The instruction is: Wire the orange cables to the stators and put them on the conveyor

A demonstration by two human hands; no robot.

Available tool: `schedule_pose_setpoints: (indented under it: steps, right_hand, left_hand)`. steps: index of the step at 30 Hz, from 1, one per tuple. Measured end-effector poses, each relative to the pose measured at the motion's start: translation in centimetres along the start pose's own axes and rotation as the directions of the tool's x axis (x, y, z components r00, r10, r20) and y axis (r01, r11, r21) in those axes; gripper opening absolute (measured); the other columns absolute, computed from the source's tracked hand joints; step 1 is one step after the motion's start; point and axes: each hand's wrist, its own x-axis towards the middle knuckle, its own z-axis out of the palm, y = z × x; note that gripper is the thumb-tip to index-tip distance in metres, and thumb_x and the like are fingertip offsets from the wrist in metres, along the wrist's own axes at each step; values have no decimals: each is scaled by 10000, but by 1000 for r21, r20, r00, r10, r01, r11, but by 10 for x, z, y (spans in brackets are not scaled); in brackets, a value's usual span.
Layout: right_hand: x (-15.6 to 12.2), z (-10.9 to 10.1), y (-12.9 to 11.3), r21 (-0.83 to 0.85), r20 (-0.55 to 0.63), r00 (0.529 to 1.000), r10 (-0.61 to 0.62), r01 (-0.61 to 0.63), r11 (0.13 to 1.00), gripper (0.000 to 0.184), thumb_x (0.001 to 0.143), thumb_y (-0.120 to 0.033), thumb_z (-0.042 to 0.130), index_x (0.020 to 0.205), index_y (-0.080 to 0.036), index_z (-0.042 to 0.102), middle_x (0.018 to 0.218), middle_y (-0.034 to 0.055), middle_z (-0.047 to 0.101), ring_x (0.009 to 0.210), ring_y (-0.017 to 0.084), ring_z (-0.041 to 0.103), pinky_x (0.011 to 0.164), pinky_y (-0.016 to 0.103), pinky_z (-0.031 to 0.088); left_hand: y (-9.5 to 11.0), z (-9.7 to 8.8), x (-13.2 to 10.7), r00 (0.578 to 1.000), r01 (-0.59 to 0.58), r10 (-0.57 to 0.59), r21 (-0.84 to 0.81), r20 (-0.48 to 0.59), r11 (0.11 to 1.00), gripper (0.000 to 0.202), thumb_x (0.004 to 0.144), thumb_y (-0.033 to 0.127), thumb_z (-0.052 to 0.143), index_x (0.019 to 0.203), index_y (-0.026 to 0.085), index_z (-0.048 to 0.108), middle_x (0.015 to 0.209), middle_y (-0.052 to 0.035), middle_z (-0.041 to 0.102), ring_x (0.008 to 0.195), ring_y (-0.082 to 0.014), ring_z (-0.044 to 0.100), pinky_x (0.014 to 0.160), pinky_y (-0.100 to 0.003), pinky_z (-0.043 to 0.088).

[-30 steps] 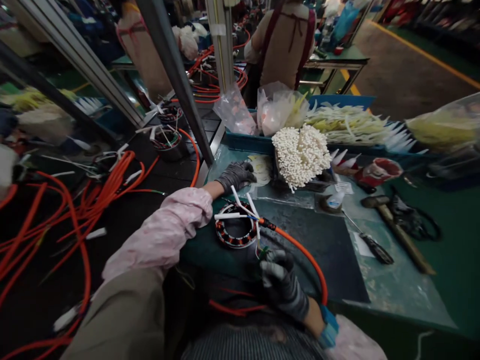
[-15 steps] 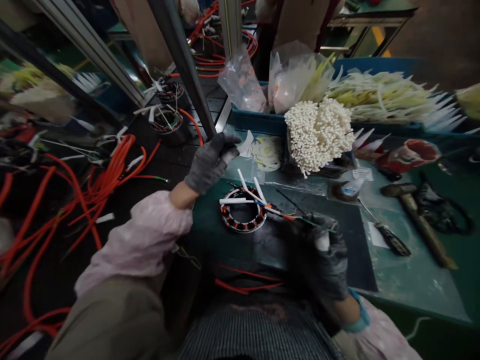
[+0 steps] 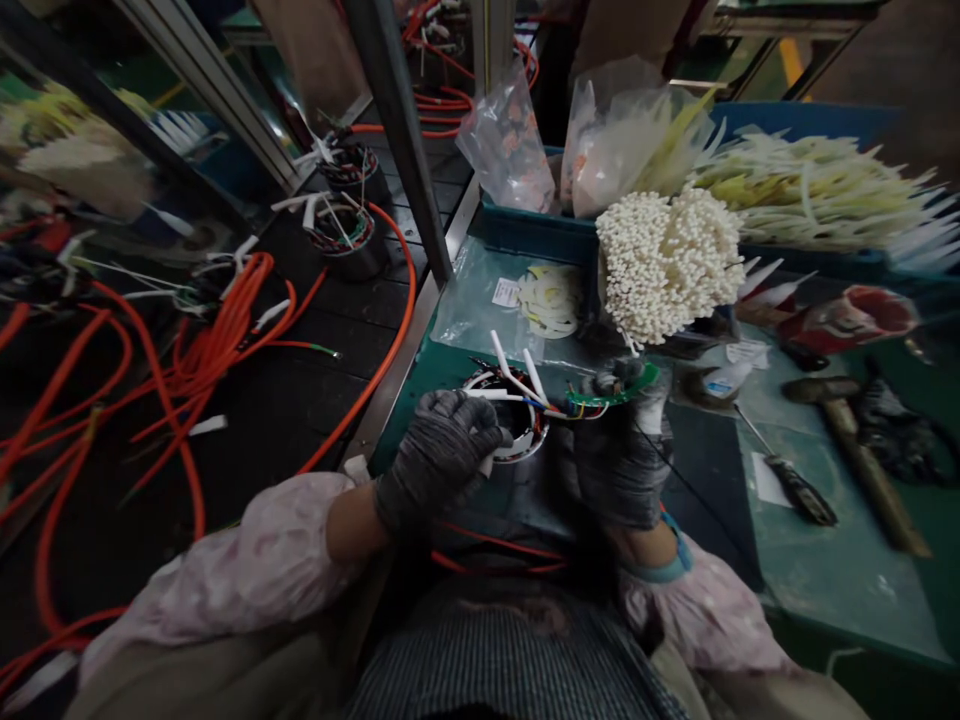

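A ring-shaped motor stator (image 3: 531, 440) with dark and orange-red windings lies on the green work surface in front of me. White sleeved leads (image 3: 508, 365) rise from it. In my right hand (image 3: 626, 460), gloved in grey, is a curved green circuit board (image 3: 613, 398), joined by thin coloured wires to the stator. My left hand (image 3: 446, 445), also gloved, is closed at the ring's left side and covers part of it. Something small and whitish shows at its fingertips; I cannot tell whether it is a held piece or the glove.
To the right lie a screwdriver (image 3: 799, 485) and a hammer (image 3: 859, 460). Behind the stator stand a bundle of white sleeves (image 3: 667, 265) and a blue bin (image 3: 540, 228). Orange cables (image 3: 232, 330) and wound stators in housings (image 3: 349, 245) are at left, beside a metal post (image 3: 401, 130).
My left hand has come back from near the post to the stator's left side. My right hand has moved up and left, bringing the circuit board closer to the ring. The view has shifted slightly.
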Motion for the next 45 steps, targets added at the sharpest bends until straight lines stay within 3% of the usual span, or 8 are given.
schedule_pose_setpoints:
  steps: [5,9,18,25,28,32,38,45]
  right_hand:
    - [19,-2,-12,438,-139,947,288,-202,876,550,1133,-628,259,1320,-302,660,832,20,628,698,181,619,641,325,601]
    - [12,4,-35,299,-139,940,312,-260,918,458,1131,-543,395,1223,-230,717,900,57,718,737,184,666,687,342,602]
    - [2,32,-54,-445,231,930,-286,363,819,280,1106,-318,531,1266,-189,722,1060,129,803,930,278,757,827,411,655]
    - [-1,43,-54,-634,492,863,-111,443,634,268,1068,-292,621,1270,-210,777,1156,167,805,979,306,734,861,436,611]
    - [2,44,-52,-625,457,882,-115,410,664,278,1072,-366,643,1236,-219,811,1168,165,810,974,320,738,843,450,599]
    - [-13,39,-50,-559,376,902,-210,402,725,258,1065,-413,666,1186,-257,831,1150,99,823,965,274,733,824,395,595]
    - [-59,23,-44,-387,273,885,-377,460,799,278,1060,-157,593,1216,-231,811,1029,73,832,967,226,715,859,360,609]
    - [-54,18,-44,-303,270,826,-495,561,770,175,1034,-219,660,1064,-176,827,895,90,787,909,240,693,811,371,597]
  left_hand:
    - [-9,-1,-3,999,-42,42,-3,-11,999,192,968,179,718,1065,332,784,1067,12,773,976,-251,658,939,-485,513]
    - [-3,4,-15,992,-93,93,5,-85,996,232,1041,239,623,1212,310,763,1081,-3,784,1029,-231,674,1079,-486,505]
    - [-27,3,-46,943,-316,277,-235,-185,919,347,1061,205,486,1318,171,717,1266,-133,799,1287,-255,714,1147,-426,559]
    - [-76,-12,-7,915,225,-400,-743,-62,630,329,1074,381,546,1246,169,731,1207,-115,813,1107,-271,788,991,-407,654]
    - [-87,3,24,964,265,-198,-740,179,619,600,971,490,711,1472,170,629,1480,-181,688,1386,-370,660,1116,-495,604]
    - [-75,26,30,933,229,166,-881,321,414,844,909,299,798,1655,256,404,1516,-170,659,1367,-334,679,1079,-468,634]
    - [-34,15,-19,977,126,56,-768,206,628,1103,838,298,929,1719,297,265,1771,-204,313,1551,-369,496,1242,-528,529]
    - [-11,2,-33,974,220,-68,-820,217,529,1250,835,431,947,1750,383,97,1805,-147,234,1602,-401,411,1281,-570,475]
